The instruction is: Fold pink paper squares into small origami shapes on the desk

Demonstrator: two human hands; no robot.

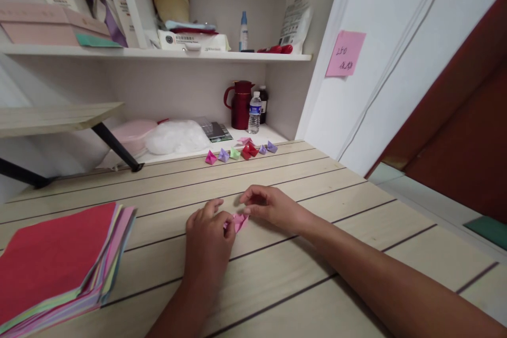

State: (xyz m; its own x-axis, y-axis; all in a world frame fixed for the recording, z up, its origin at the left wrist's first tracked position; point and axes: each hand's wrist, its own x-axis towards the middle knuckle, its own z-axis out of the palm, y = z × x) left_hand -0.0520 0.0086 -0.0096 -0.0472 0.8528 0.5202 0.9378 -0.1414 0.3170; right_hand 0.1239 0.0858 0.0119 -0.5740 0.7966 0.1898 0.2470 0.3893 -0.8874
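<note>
A small pink piece of folded paper (239, 223) lies on the wooden slatted table in front of me. My left hand (208, 232) pinches its left side between thumb and fingers. From the right, my right hand (273, 207) reaches in with curved fingers; a gap shows between its thumb and forefinger, and the thumb tip is at the paper's right edge. Beyond the hands stands a row of small folded paper pieces, among them a magenta one (210, 157), a green one (235, 153) and a larger red one (249, 150).
At the left lies a stack of coloured paper sheets (59, 253), red on top. A small raised stand (59, 119) with black legs is behind it. Along the back are a plastic bag (176, 136), a dark red jug (241, 105) and a water bottle (254, 113).
</note>
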